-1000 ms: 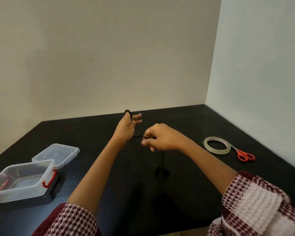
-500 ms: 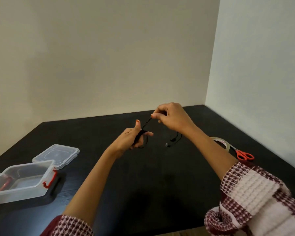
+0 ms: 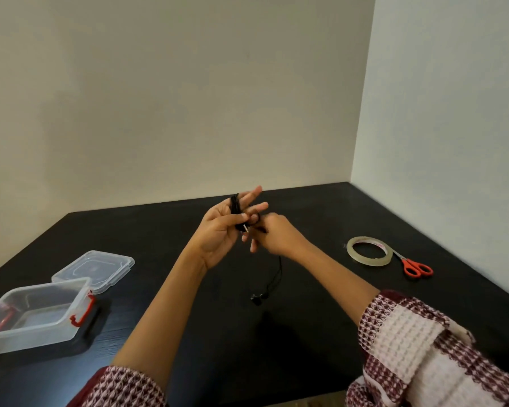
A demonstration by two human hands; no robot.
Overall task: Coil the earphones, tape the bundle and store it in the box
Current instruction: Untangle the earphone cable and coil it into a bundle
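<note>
Nearest the camera, two patterned sleeves [image 3: 417, 348] frame the dark table [image 3: 188, 333], both forearms reaching forward over its bare middle. Just beyond, the earbuds [image 3: 259, 298] dangle close above the tabletop on a short run of loose cable. A second ago that tail hung longer and the right hand [image 3: 276, 236] was pulling a strand up high; now it has dropped back beside the left hand [image 3: 221, 233], so another turn has gone on and, by my reckoning, the coiling is nearly finished.

The left hand stands palm towards the camera, fingers spread, with the black earphones [image 3: 236, 212] looped around them and the thumb pressing the plug end against the bundle. The right hand's fingers are curled in a light pinch on the cable feeding the loop.

To the left, near the table's edge, the clear storage box [image 3: 0, 342] sits open, its lid [image 3: 94, 267] lying just behind it. To the right, well apart from the hands, the tape roll [image 3: 369, 254] touches red-handled scissors [image 3: 417, 267], close to the wall. Open tabletop lies on both routes, so reaching either looks unobstructed
</note>
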